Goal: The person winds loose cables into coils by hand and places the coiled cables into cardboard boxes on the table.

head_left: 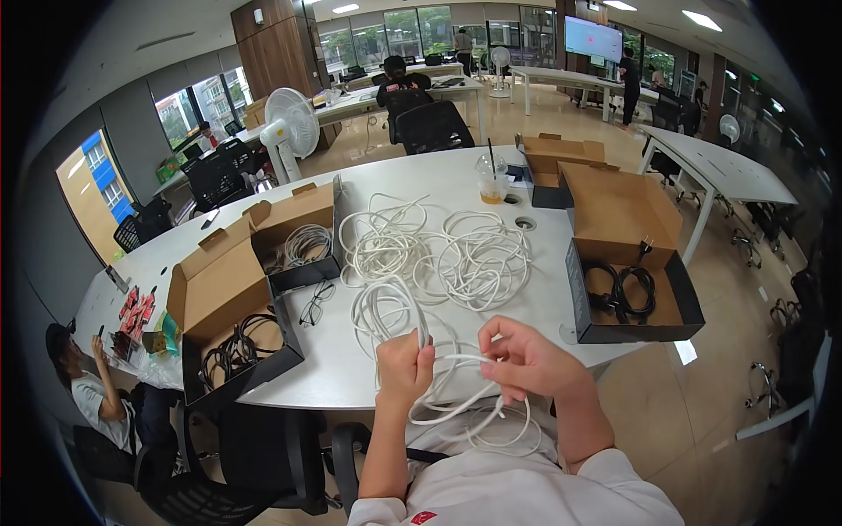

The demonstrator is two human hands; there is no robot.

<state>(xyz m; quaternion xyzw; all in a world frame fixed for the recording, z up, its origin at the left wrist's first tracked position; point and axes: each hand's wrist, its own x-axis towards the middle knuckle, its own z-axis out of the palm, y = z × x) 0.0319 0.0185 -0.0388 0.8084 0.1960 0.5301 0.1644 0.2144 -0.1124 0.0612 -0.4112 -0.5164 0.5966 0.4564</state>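
My left hand (405, 368) is closed round a bundle of looped white cable (383, 309) above the table's front edge. To its right, my right hand (526, 359) has its thumb and fingers pressed on a strand of the same white cable. Loose loops of it hang between the hands and over my lap. Beyond them, two tangled heaps of white cable lie on the white table, one at the left (386, 241) and one at the right (482, 263).
Open boxes with black cables stand at left (241, 355) and right (638, 294); another box (303, 250) holds grey cable. Glasses (317, 303) lie beside the boxes. A drink cup (492, 182) stands at the back. A person (101, 394) sits at the far left.
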